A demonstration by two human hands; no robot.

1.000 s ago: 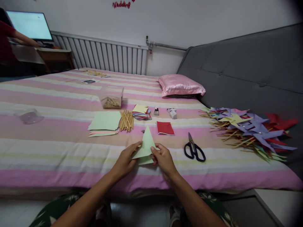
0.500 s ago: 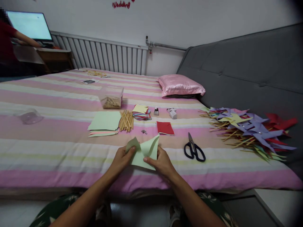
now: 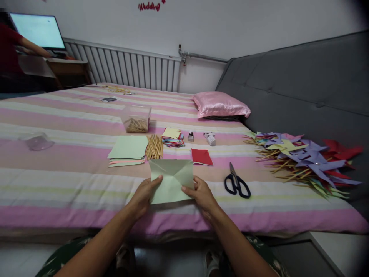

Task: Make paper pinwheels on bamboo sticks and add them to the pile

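monitor cut off left, text unreadable

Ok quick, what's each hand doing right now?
Left hand: pinching the left edge of the green paper square.
Right hand: pinching the same paper's right edge.

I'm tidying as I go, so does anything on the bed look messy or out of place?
Mostly orderly. The pinwheels lie in a tangled heap by the headboard, sticks pointing every way. The green sheet held in both hands shows creases, not tears.

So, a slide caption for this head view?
Both hands, left hand and right hand, hold a creased green paper square beside scissors.
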